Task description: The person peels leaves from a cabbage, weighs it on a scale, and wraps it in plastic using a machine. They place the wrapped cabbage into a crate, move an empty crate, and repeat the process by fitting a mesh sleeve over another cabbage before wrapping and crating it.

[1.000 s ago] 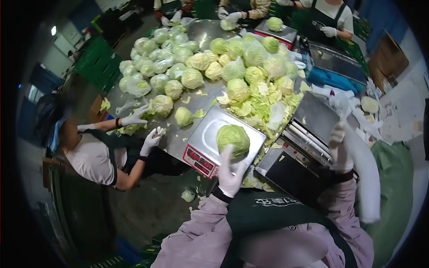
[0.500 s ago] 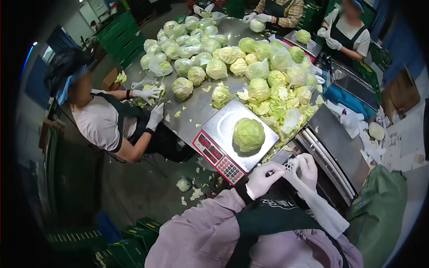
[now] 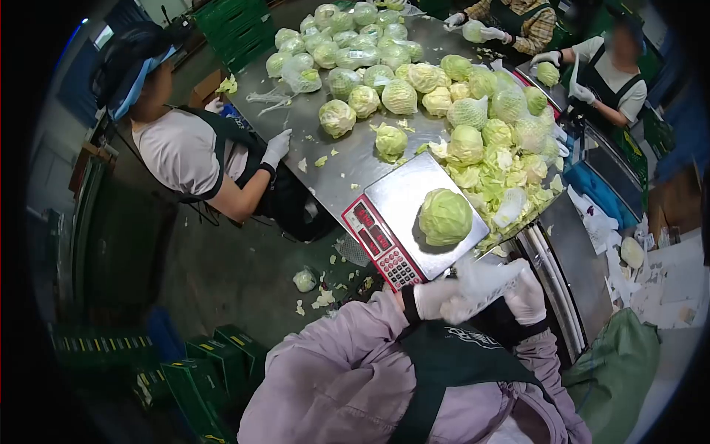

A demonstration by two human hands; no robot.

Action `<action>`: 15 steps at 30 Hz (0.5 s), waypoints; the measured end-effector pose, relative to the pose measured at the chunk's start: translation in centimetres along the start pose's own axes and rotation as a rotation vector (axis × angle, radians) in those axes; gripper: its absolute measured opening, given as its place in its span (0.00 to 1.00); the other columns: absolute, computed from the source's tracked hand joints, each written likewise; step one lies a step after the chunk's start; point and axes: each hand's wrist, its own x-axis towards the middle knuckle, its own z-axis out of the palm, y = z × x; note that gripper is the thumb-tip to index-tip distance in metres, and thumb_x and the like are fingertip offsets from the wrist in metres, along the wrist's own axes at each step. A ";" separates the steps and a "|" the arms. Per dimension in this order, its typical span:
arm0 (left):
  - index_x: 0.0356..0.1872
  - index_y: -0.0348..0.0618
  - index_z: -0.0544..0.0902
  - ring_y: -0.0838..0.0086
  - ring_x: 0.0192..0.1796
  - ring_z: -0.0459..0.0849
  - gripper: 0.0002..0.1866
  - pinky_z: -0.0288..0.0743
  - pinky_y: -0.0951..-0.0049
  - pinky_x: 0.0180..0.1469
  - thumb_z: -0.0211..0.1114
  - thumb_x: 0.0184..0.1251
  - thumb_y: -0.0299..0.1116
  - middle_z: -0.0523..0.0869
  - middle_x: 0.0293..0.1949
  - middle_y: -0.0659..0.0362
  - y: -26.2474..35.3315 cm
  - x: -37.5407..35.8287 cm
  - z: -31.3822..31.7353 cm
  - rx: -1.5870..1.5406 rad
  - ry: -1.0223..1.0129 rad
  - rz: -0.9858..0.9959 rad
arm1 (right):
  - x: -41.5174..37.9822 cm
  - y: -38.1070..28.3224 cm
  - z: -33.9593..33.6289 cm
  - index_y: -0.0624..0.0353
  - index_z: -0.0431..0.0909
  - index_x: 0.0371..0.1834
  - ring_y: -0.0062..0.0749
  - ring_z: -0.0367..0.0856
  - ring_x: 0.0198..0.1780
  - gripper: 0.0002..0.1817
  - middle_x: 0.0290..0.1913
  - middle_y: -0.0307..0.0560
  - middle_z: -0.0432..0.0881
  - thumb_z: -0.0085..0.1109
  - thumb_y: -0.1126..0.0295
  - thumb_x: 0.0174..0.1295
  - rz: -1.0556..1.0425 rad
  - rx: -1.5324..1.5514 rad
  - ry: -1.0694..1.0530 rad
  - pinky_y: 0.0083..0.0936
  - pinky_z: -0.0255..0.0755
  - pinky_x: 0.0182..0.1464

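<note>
Both my hands wear white gloves and are near my chest, just below the scale. My left hand (image 3: 444, 297) is closed on one end of a white mesh sleeve (image 3: 484, 287), which is blurred by motion. The other end is at my right hand (image 3: 526, 294), whose fingers are bent round it. A round green cabbage (image 3: 445, 217) rests on the metal plate of the red-edged scale (image 3: 392, 194), beyond my hands. Loose leaves and cabbages (image 3: 510, 159) are heaped beside the scale, some in white mesh.
Wrapped cabbages (image 3: 340, 48) cover the far part of the metal table (image 3: 285, 122). A co-worker (image 3: 185, 140) stands at the left, others at the far side. Rollers (image 3: 551, 285) and a green sack (image 3: 617, 370) are at the right; green crates (image 3: 214, 385) stand lower left.
The view has shifted. The mesh sleeve, which hung down to the right, now stretches across between my hands. The co-worker at the left has drawn one hand back from the table.
</note>
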 end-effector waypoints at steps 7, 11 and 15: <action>0.46 0.35 0.81 0.79 0.39 0.82 0.10 0.77 0.79 0.43 0.61 0.67 0.26 0.85 0.37 0.60 3.9 -1.3 2.8 0.465 0.502 0.637 | 1.9 0.9 -0.3 0.65 0.73 0.49 0.31 0.79 0.44 0.16 0.45 0.45 0.81 0.57 0.69 0.61 0.228 -0.458 0.055 0.30 0.73 0.49; 0.50 0.37 0.79 0.76 0.41 0.83 0.12 0.76 0.77 0.47 0.59 0.65 0.22 0.85 0.38 0.58 6.3 -1.9 -0.1 0.888 0.878 1.011 | 6.1 4.8 -3.6 0.65 0.77 0.36 0.25 0.76 0.34 0.07 0.31 0.46 0.80 0.56 0.80 0.53 -0.359 -1.208 0.434 0.23 0.70 0.39; 0.56 0.39 0.74 0.72 0.43 0.84 0.19 0.77 0.73 0.46 0.58 0.72 0.41 0.85 0.35 0.53 11.2 -1.2 -6.1 1.016 1.318 0.753 | 13.7 8.2 -6.3 0.65 0.78 0.49 0.33 0.80 0.46 0.14 0.43 0.52 0.83 0.53 0.80 0.59 -0.500 -0.947 0.446 0.26 0.72 0.52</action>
